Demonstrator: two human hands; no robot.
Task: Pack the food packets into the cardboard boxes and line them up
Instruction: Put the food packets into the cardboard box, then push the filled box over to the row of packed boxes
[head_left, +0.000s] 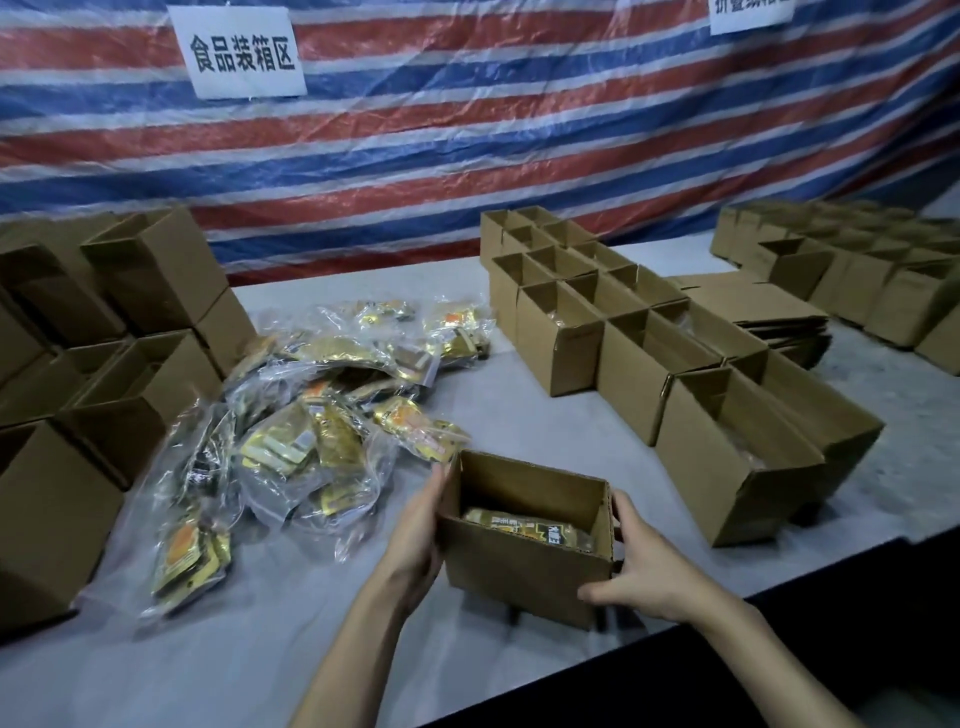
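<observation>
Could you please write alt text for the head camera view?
Two bare hands hold an open cardboard box with a food packet inside at a grey table: left hand flat against its left wall, right hand gripping its right corner. Loose packets lie heaped to its left, rows of open boxes to its right.

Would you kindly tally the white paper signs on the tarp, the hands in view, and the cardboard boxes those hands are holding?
White paper signs, one left, one cut off top right: 2
Hands, left hand and right hand: 2
Cardboard box held: 1
Total: 5
</observation>
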